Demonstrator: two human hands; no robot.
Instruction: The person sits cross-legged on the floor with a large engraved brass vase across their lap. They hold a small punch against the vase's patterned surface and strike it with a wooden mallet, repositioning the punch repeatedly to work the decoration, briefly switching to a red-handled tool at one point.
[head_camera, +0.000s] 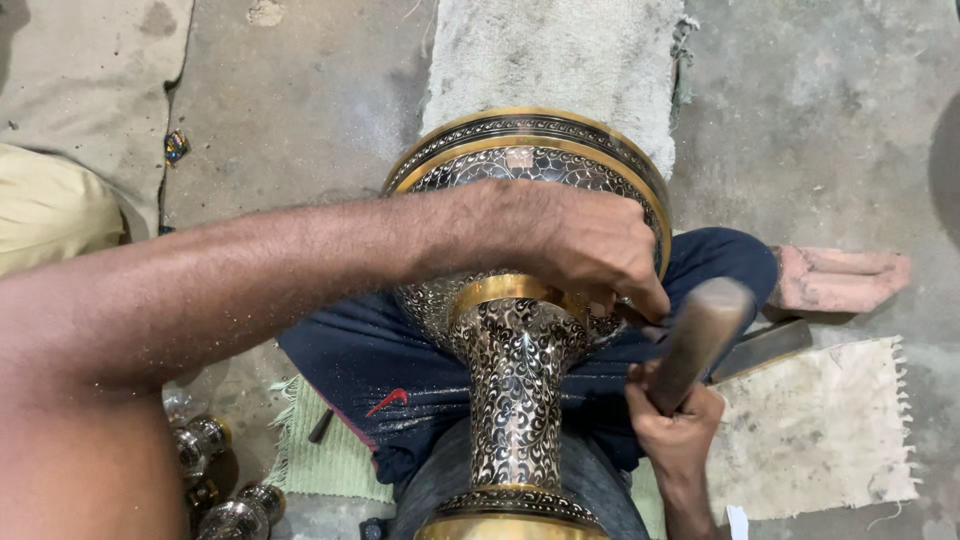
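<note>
A large brass vase (515, 390) with fine black and silver scrollwork and gold bands lies across my lap, its wide body (530, 160) pointing away from me. My left hand (590, 250) reaches over the body, its fingers pinched on a small dark tool (650, 330) set against the vase's right side. Just below that spot, my right hand (675, 425) grips the handle of a hammer (705, 325). The hammer's head is blurred and close to the small tool.
A pinkish brick (840, 278) and a flat metal bar (765, 345) lie on the right. A frayed cloth (820, 430) sits below them. A green mat (320, 460) and shiny brass pieces (215, 445) are at lower left. A grey rug (560, 50) lies under the vase's far end.
</note>
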